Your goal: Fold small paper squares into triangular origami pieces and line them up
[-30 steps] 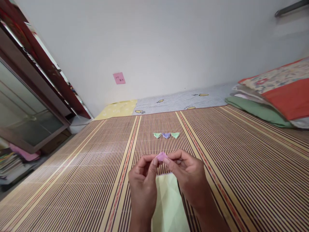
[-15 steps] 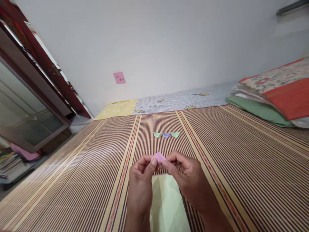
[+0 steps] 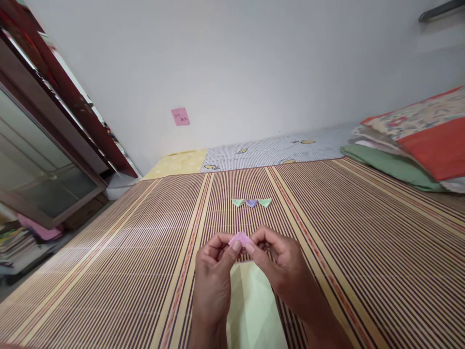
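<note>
A small pink folded paper [image 3: 241, 237] is pinched between my two hands, its peak pointing away from me. My left hand [image 3: 215, 264] grips its left side, thumb on the near face. On its right side, my right hand [image 3: 279, 261] holds it between thumb and fingers. Beyond the hands, a row of small folded paper triangles lies on the mat: a green one [image 3: 238, 202], a purple one [image 3: 251, 203] and another green one [image 3: 265, 202], points toward me. Under my wrists lies a pale green sheet of paper [image 3: 256, 305], partly hidden by my arms.
A striped mat [image 3: 138, 271] covers the bed surface. Folded bedding [image 3: 410, 160] is piled at the right by the wall. A pink note [image 3: 180, 116] is stuck on the wall. At the left stands a glass-paned cabinet [image 3: 39, 160], with stacked papers [image 3: 22, 242] below it.
The pink paper has tilted slightly and its peak sits a little lower between my fingers. Both hands keep their pinch. The whole view has shifted very slightly.
</note>
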Motion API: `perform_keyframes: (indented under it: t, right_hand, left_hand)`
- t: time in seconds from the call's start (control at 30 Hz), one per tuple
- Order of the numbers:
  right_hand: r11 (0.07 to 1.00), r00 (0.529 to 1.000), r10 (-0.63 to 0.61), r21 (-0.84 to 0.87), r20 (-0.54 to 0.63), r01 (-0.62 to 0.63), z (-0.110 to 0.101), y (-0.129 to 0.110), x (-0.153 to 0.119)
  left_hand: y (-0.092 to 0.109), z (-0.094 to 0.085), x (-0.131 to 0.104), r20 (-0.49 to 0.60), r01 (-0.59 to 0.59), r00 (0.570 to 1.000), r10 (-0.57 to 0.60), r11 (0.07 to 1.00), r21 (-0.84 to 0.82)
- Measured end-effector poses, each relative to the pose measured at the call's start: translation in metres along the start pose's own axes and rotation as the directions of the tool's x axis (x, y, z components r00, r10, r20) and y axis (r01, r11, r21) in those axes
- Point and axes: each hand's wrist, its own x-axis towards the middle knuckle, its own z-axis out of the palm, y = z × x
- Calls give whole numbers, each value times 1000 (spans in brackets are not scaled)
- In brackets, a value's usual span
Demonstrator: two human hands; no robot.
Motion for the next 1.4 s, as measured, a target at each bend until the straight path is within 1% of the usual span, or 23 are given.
perform_keyframes:
  t: [0.07, 0.17, 0.3, 0.4, 0.57, 0.67, 0.77, 0.87, 1.0, 1.1, 1.2, 1.4]
  right_hand:
    - [1000, 1000, -6, -18, 14, 7, -1, 1, 0]
    - [1000, 1000, -14, -12, 5, 14, 0, 4, -1]
    - [999, 1000, -12, 49, 12, 12, 0, 5, -2]
    - [998, 1000, -12, 57, 19, 10, -2, 5, -2]
    - [1000, 1000, -4, 27, 25, 3, -3, 10, -1]
    - [1000, 1000, 2, -1, 21, -2, -3, 11, 1]
    - [1000, 997, -6, -2, 71, 6, -7, 9, 2]
    - [1000, 990, -6, -16, 138, 8, -12, 8, 3]
    - [998, 982, 12, -67, 189, 1, -17, 9, 3]
    - [999, 978, 7, -54, 208, 5, -18, 8, 3]
    - [999, 981, -5, -50, 192, 15, -18, 6, 2]
    - [998, 991, -40, -51, 129, 47, -17, 7, 2]
  left_hand:
    - [-1, -2, 0, 19, -16, 1000, 15, 999, 31]
    - [-2, -4, 1, 22, -34, 999, 33, 998, 55]
    - [-1, -4, 2, 34, 11, 999, -12, 1000, 18]
    - [0, -2, 2, 48, 24, 999, -24, 1000, -1]
    - [-5, 1, 2, 25, -26, 999, 25, 999, 45]
    - [-10, 1, 5, 8, -5, 1000, 5, 999, 49]
    - [-11, -1, 6, 5, -11, 1000, 11, 997, 70]
    - [-6, -4, 6, 8, -30, 1000, 29, 997, 67]
    - [2, -11, 4, 73, 15, 997, -20, 998, 62]
    - [6, -14, 3, 107, 45, 993, -52, 997, 68]
    - [8, -12, 2, 120, 45, 991, -57, 994, 97]
    - [10, -4, 0, 116, 3, 993, -14, 995, 96]
